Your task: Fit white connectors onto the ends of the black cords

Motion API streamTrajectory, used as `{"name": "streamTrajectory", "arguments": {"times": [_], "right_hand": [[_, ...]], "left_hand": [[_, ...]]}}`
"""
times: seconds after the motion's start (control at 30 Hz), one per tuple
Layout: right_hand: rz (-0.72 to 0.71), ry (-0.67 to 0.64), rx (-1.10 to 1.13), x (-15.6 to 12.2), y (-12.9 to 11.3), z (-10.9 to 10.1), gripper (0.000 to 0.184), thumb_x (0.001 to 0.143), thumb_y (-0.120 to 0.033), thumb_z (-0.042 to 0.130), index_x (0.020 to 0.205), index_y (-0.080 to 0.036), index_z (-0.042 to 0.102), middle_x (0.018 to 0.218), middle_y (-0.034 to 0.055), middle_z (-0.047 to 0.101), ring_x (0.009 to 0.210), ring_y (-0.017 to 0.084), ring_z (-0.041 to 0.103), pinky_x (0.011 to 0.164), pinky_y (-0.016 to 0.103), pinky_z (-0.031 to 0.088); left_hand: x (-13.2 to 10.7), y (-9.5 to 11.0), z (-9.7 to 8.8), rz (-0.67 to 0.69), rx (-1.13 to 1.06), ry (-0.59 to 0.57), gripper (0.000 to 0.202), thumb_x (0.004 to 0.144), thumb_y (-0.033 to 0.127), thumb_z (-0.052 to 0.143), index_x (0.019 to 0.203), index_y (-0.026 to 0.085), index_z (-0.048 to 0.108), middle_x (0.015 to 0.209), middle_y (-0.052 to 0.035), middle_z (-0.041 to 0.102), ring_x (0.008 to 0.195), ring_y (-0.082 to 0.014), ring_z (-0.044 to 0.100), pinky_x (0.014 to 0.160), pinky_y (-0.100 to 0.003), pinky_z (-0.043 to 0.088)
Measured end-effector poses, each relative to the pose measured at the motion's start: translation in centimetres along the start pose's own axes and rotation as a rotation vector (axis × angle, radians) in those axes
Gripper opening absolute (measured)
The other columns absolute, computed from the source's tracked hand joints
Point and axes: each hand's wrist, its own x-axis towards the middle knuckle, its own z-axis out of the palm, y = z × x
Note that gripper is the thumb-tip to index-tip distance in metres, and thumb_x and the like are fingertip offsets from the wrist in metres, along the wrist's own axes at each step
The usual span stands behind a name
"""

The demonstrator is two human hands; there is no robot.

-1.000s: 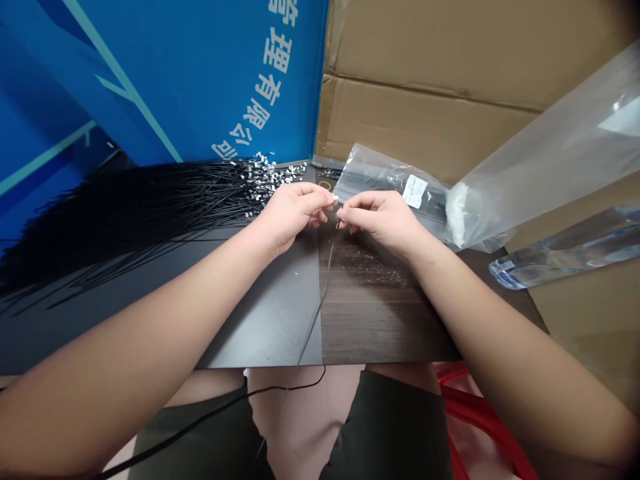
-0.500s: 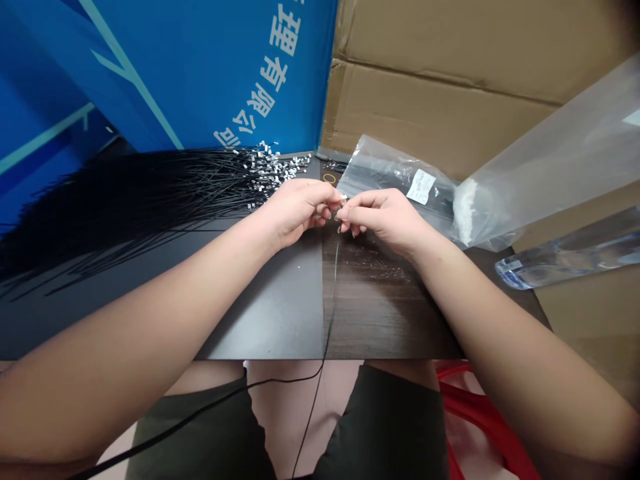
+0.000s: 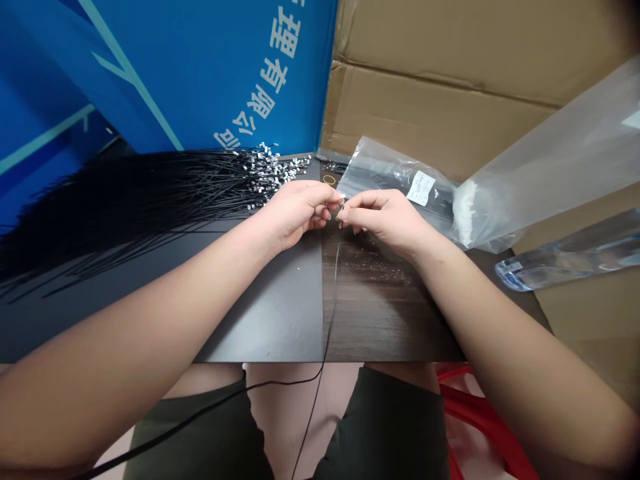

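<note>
My left hand [image 3: 299, 210] and my right hand [image 3: 384, 217] meet fingertip to fingertip over the dark board [image 3: 280, 313]. Both pinch the top end of one thin black cord [image 3: 332, 300], where a tiny pale clip seems to sit, too small to make out. The cord hangs straight down across the board and past its near edge between my knees. To the left lies a big fan of black cords [image 3: 125, 200] with small silver clips [image 3: 273, 170] at their ends.
A clear bag of black cords [image 3: 395, 177] with a white label lies behind my right hand. Larger clear plastic bags [image 3: 550, 167] lie at right. A blue printed panel [image 3: 200, 73] and cardboard [image 3: 440, 87] stand behind. A red item [image 3: 480, 427] shows below right.
The hands have stayed together at the cord's end. The hanging cord has swung from a slant to hang straight down. The view tilted slightly.
</note>
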Motion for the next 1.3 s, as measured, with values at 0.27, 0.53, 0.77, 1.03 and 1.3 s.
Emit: {"name": "streamTrajectory", "arguments": {"times": [0.27,0.53,0.77,1.03,1.3], "right_hand": [[0.048,-0.062,0.192,0.3,0.7,-0.1,0.026,0.080,-0.039,0.090,0.086,-0.018,0.077,0.085,0.0057,0.080,0.065,0.013,0.068,0.063,0.028,0.053],[0.060,-0.008,0.224,0.6,0.9,-0.4,0.022,0.081,-0.036,0.088,0.087,-0.019,0.076,0.078,0.0024,0.077,0.059,0.010,0.062,0.059,0.026,0.048],[0.026,0.020,0.146,0.6,1.0,-0.1,0.019,0.083,-0.036,0.086,0.082,-0.019,0.078,0.074,0.0017,0.075,0.059,0.010,0.058,0.060,0.027,0.046],[0.088,-0.002,0.194,0.6,0.9,0.2,0.015,0.078,-0.031,0.087,0.076,-0.019,0.078,0.069,0.0011,0.071,0.059,0.010,0.054,0.056,0.027,0.040],[0.163,-0.022,0.297,0.5,0.5,0.6,0.019,0.078,-0.030,0.089,0.074,-0.018,0.075,0.069,0.0018,0.067,0.059,0.010,0.052,0.054,0.027,0.039]], "left_hand": [[0.4,-0.3,-0.4,0.007,-0.019,0.137,0.013,0.073,0.019,0.080,0.072,0.017,0.066,0.077,-0.0025,0.066,0.062,-0.0090,0.054,0.059,-0.025,0.046],[0.3,-0.2,-0.3,0.014,0.004,0.131,0.013,0.074,0.020,0.078,0.070,0.017,0.066,0.074,-0.0019,0.064,0.061,-0.0091,0.052,0.058,-0.025,0.044],[0.2,-0.3,-0.3,0.030,0.000,0.097,0.012,0.076,0.020,0.078,0.070,0.017,0.068,0.073,-0.0015,0.063,0.062,-0.0090,0.052,0.059,-0.025,0.045],[0.0,-0.5,0.1,0.021,-0.014,0.033,0.011,0.076,0.021,0.078,0.072,0.017,0.069,0.075,-0.0023,0.067,0.062,-0.0084,0.054,0.060,-0.024,0.046],[0.0,-0.5,0.5,0.014,-0.073,0.013,0.011,0.076,0.019,0.078,0.073,0.015,0.068,0.075,-0.0022,0.066,0.061,-0.0072,0.054,0.057,-0.022,0.044]]}}
